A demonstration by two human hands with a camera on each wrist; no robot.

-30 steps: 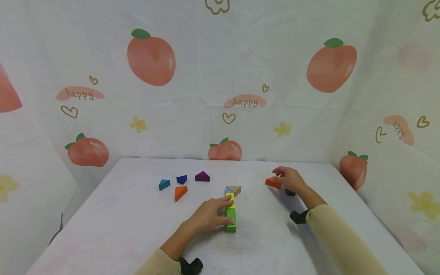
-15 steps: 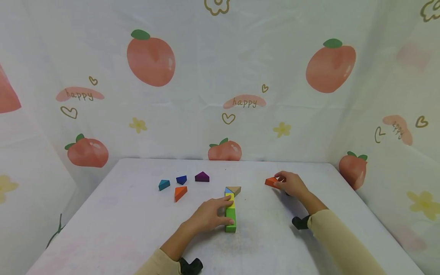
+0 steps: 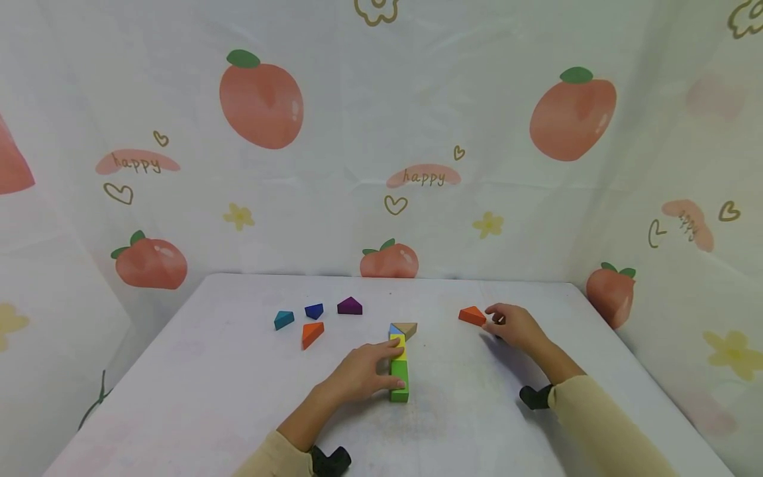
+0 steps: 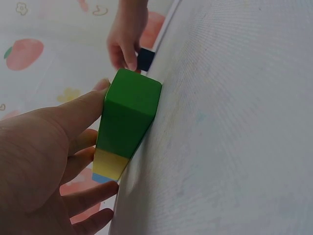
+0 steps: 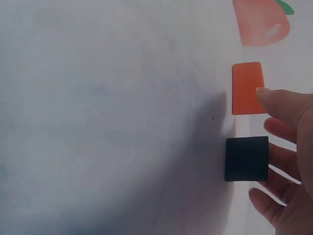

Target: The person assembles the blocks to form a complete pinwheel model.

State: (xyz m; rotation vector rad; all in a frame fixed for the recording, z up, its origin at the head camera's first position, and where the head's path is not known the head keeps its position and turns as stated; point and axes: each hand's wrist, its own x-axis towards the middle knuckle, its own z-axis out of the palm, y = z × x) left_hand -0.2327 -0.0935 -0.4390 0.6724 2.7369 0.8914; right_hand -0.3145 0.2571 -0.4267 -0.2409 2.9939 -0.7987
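Note:
In the head view, a green block [image 3: 400, 391] and a yellow block [image 3: 401, 353] lie end to end. A light-blue triangle [image 3: 395, 328] and a tan triangle [image 3: 408, 328] fit against the far end. My left hand [image 3: 356, 374] rests on this row from the left, thumb on the green block, a fingertip on the yellow one. My right hand [image 3: 518, 328] is at the right, fingers loosely spread. Its thumb tip overlaps an orange triangular block [image 5: 247, 88] in the right wrist view. Beside its other fingers is a black block [image 5: 247, 159], mostly hidden in the head view.
On the left of the white table [image 3: 197, 384] lie a teal block [image 3: 284, 320], a dark-blue block [image 3: 314, 311], a purple triangle [image 3: 350, 306] and a second orange triangle [image 3: 312, 334]. A printed curtain [image 3: 334, 132] rises behind the table.
My right hand has drawn back from over the orange block, moving right and slightly nearer, over the black block. The orange block stays put. My left hand stays on the row.

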